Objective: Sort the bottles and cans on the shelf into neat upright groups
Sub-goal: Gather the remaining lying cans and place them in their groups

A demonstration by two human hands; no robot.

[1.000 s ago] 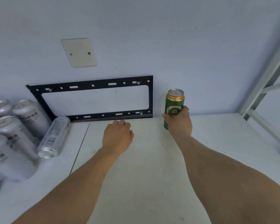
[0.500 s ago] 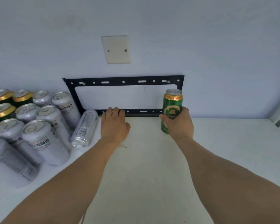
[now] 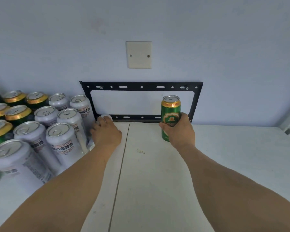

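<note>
Right hand (image 3: 181, 131) wrapped round the lower half of an upright green aluminium beer can with a gold rim (image 3: 170, 117), thumb across the label on its left, fingers curled behind and out of sight; can's base on the white shelf board (image 3: 157, 173), just in front of the right end of the black perforated metal bracket (image 3: 141, 87) fixed to the pale blue wall.

Left hand (image 3: 105, 133) laid knuckles-up over a fallen white aluminium can (image 3: 105, 117) below the bracket's left end, fingers bent down over its body; one rounded end poking out past the fingertips towards the bracket, the other end (image 3: 91, 145) peeping out beside the wrist. Cannot tell how firmly it is gripped.

Left of the bracket, touching the fallen can's side, a packed cluster of upright white wheat-beer cans (image 3: 62, 139); further left of those, upright green cans with gold rims (image 3: 18, 113). Above the bracket, a cream blank wall plate (image 3: 139, 54) with two screws.
</note>
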